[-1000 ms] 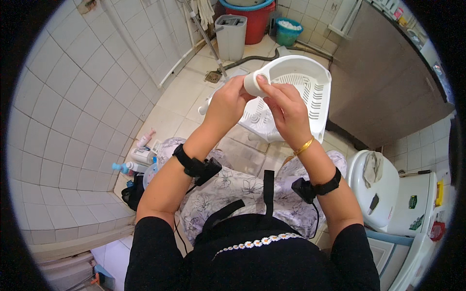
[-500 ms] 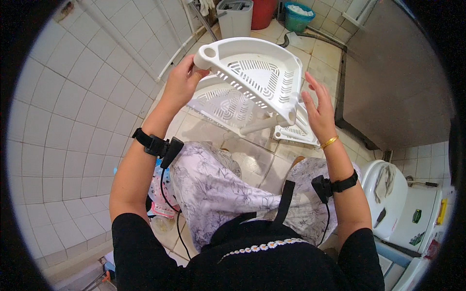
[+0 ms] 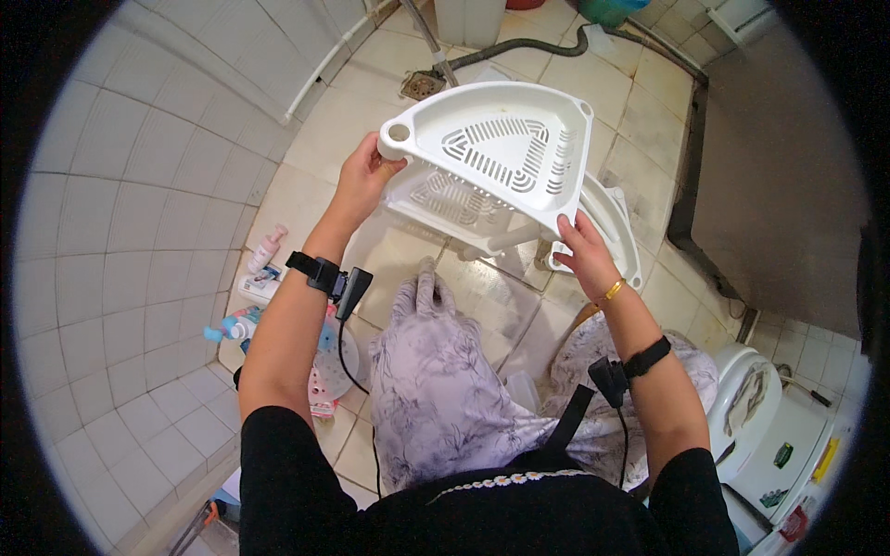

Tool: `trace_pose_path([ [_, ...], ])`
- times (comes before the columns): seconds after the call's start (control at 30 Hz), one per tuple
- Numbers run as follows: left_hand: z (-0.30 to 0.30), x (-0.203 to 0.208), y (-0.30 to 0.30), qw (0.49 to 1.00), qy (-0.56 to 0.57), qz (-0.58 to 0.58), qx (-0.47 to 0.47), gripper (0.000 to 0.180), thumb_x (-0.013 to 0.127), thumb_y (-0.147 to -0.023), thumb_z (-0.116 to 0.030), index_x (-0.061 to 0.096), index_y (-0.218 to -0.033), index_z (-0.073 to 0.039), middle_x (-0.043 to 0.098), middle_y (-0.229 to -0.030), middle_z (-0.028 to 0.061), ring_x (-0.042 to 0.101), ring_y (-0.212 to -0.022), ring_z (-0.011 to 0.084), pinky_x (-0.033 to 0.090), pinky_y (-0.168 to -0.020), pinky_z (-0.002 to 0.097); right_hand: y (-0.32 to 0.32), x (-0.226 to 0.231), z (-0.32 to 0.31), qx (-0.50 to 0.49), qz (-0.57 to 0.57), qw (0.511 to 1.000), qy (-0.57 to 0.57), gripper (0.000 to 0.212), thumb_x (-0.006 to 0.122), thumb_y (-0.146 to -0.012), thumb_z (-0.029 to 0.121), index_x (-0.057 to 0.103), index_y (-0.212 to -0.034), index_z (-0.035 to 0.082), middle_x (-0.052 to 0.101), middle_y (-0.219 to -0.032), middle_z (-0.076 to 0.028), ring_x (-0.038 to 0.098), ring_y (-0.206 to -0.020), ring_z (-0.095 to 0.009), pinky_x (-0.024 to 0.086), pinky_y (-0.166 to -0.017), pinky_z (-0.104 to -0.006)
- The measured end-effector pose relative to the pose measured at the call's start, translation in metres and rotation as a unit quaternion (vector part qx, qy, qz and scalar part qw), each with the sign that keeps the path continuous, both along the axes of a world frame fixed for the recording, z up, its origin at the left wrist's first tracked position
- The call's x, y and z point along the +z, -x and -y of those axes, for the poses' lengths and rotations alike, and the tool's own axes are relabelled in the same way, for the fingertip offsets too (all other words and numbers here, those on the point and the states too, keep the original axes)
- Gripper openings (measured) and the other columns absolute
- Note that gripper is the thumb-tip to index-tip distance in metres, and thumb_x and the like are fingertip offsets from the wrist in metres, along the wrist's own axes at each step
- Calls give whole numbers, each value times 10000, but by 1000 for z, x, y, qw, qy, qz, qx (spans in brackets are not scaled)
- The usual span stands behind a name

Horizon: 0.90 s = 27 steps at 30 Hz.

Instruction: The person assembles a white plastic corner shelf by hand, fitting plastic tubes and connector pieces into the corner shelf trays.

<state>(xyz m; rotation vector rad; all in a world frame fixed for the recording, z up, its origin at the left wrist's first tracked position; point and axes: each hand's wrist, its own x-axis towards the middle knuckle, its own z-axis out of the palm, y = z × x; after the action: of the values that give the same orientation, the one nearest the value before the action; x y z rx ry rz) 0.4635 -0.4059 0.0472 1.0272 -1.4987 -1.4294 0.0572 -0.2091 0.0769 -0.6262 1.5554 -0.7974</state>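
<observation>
A white plastic corner shelf with slotted, wedge-shaped tiers stands in front of me, its top tier slightly tilted. My left hand grips the top tier's left corner, next to a round hole, thumb on the near side. At the near right corner, my right hand has its thumb and fingers closed on the rim. Below is a second slotted tier, partly hidden by the top one. Another white tier shows low down behind my right hand. A post joining the tiers is partly covered.
A pink pump bottle and other bottles stand by the tiled wall on my left. Beyond the shelf are a floor drain, a grey hose and a pale bin. A large brown panel and a white toilet are on my right.
My right hand, open and apart from the shelf before, has closed on its near right corner. My left hand keeps its hold. More floor and the bottles at left have come into view.
</observation>
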Motion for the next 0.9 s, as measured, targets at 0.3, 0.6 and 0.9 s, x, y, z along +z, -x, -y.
trace_pose_path([
  [0.3,0,-133,-3,990,-117,21,80,533,736,-1098,78,645,-1615,-17,767,-1505,90,718,-1397,182,573,-1214,361,-23,-100,13,1,18,997,75,820,866,-1128,201,365,-1746,4,774,-1227,-15,661,-1088,-86,547,-918,-276],
  [0.6,-13,-126,-40,957,-228,13,180,543,521,-1208,-350,673,-1670,-109,760,-1581,49,667,-1449,173,473,-1231,394,-11,-76,29,11,-45,999,1,662,707,-1223,443,514,-1686,12,820,-1242,-101,735,-1197,-192,547,-1089,-335],
  [0.9,12,-149,2,952,-177,180,173,633,503,-1279,-500,798,-1393,48,829,-1138,155,751,-1092,219,582,-1042,400,-2,-93,34,88,-29,990,-107,809,538,-1195,755,548,-1728,147,729,-1514,-93,712,-1386,-257,613,-1041,-471],
])
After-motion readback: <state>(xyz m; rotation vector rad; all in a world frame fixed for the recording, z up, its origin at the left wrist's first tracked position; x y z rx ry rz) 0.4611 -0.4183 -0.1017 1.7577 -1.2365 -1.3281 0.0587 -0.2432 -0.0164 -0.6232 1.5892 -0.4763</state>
